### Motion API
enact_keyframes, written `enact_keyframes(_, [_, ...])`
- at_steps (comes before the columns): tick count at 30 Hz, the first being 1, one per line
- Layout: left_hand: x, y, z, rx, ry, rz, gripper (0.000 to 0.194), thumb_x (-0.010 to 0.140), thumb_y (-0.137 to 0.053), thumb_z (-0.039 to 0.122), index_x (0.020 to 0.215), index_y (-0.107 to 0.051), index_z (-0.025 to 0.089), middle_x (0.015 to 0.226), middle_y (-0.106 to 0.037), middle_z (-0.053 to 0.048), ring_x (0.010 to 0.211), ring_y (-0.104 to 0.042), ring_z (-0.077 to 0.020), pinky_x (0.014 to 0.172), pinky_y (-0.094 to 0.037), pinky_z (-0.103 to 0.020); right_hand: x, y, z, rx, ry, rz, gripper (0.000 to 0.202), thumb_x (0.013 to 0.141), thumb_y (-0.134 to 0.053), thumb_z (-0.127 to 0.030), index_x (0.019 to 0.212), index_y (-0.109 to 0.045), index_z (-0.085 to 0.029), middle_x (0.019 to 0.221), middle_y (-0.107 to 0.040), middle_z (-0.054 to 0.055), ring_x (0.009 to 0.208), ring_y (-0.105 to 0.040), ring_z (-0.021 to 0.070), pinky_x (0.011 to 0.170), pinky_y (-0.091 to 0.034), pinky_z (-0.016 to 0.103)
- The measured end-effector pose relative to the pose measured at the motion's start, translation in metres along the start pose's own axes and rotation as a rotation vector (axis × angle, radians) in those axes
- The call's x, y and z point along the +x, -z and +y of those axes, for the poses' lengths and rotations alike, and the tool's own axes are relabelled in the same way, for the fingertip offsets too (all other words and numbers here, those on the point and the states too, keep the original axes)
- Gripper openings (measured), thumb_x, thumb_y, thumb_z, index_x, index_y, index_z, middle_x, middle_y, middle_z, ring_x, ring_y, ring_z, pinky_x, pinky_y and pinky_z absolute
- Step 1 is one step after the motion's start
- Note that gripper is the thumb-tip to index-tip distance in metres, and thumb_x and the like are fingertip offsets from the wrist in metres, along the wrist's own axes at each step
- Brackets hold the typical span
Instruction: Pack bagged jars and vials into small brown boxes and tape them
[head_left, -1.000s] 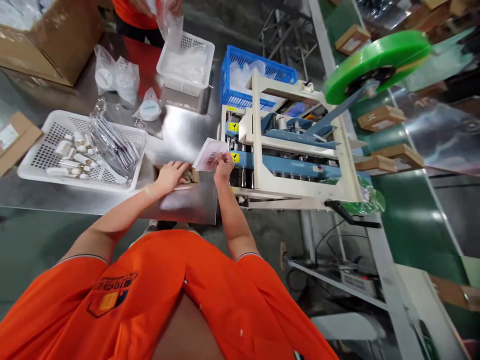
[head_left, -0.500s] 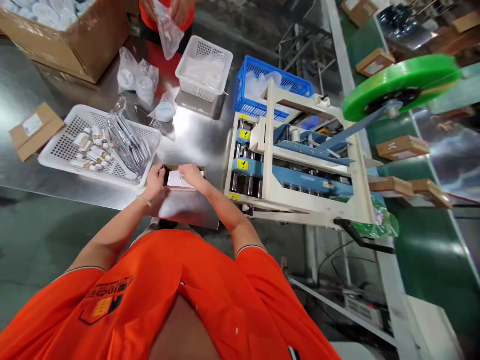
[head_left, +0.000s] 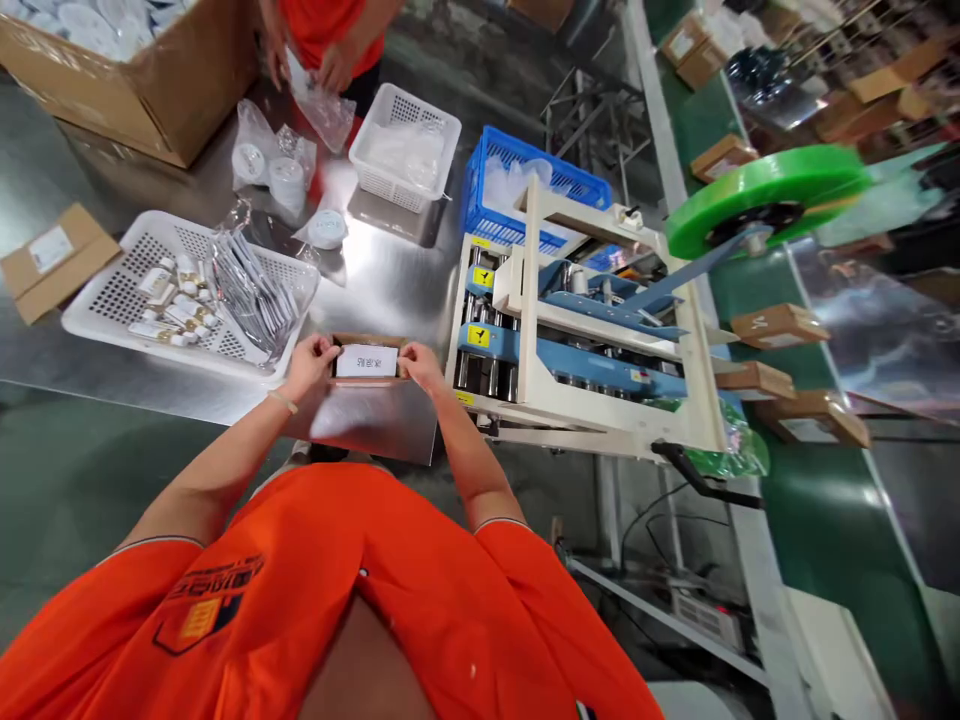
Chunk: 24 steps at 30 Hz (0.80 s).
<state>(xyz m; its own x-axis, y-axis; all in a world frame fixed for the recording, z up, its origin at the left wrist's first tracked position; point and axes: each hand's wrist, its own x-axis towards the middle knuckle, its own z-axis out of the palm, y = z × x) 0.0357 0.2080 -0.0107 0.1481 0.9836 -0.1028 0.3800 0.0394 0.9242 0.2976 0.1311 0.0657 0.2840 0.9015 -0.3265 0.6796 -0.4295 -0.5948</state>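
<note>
A small open cardboard box (head_left: pixel 367 381) sits near the front edge of the metal table. Inside it lies a white printed card (head_left: pixel 367 361). At the box's left end, my left hand (head_left: pixel 306 369) pinches the cardboard with thumb and fingers. My right hand (head_left: pixel 421 367) closes on the right end in the same way. Left of my left hand stands a white basket (head_left: pixel 97 320) holding small white bottles (head_left: pixel 178 302) and a stack of clear-bagged flat packets (head_left: pixel 251 290).
A carton-taping machine (head_left: pixel 600 400) with a green tape roll (head_left: pixel 772 200) stands at right, before a conveyor (head_left: pixel 810 530) carrying cartons. Across the table (head_left: pixel 390 270) are a white basket (head_left: pixel 405 150), bagged round tubs (head_left: pixel 287 182), a large carton (head_left: pixel 172 100) and a co-worker's hands (head_left: pixel 334 68).
My right hand has moved from over the white card to the box's right end, uncovering the card. The co-worker's hands and plastic bag have moved lower. The camera view has shifted slightly.
</note>
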Motion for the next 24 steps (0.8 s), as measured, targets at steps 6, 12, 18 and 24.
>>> enact_keyframes(6, [0.000,0.003,0.015,0.348,-0.177,-0.228,0.034,0.107,-0.086,0.048,0.088,-0.071,0.024,0.081,-0.069,-0.003,0.085,-0.069,-0.0246,0.085,-0.059,-0.037,0.027,-0.033,-0.035,-0.314,0.138,-0.262,0.013,0.103,-0.092,-0.010,0.093,-0.086,-0.017,0.095,-0.087,0.005,0.098,-0.082,0.0216,0.097,-0.063,0.027])
enact_keyframes(12, [-0.010,0.001,0.018,0.561,-0.256,-0.283,0.019,0.108,-0.086,0.039,0.108,-0.085,0.020,0.123,-0.084,-0.018,0.126,-0.079,-0.0374,0.118,-0.063,-0.050,0.031,-0.019,-0.045,-0.423,0.164,-0.300,0.017,0.116,-0.085,-0.021,0.102,-0.093,-0.014,0.107,-0.089,0.013,0.104,-0.084,0.0261,0.097,-0.062,0.030])
enact_keyframes(18, [-0.021,-0.023,0.014,0.765,-0.079,0.043,0.061,0.111,-0.085,0.049,0.156,-0.074,0.009,0.164,-0.071,-0.038,0.155,-0.065,-0.0576,0.127,-0.053,-0.072,0.042,0.000,-0.054,-0.556,0.372,-0.053,0.076,0.116,-0.089,-0.045,0.178,-0.067,-0.007,0.170,-0.073,0.026,0.155,-0.068,0.0369,0.129,-0.056,0.043])
enact_keyframes(24, [-0.017,-0.010,0.008,0.825,-0.327,-0.148,0.097,0.115,-0.072,0.068,0.187,-0.055,0.005,0.186,-0.056,-0.040,0.183,-0.043,-0.0580,0.149,-0.031,-0.075,0.014,-0.043,-0.003,-0.743,0.444,-0.257,0.151,0.084,-0.115,-0.062,0.200,-0.034,-0.007,0.202,-0.030,0.039,0.189,-0.023,0.0603,0.149,-0.036,0.072])
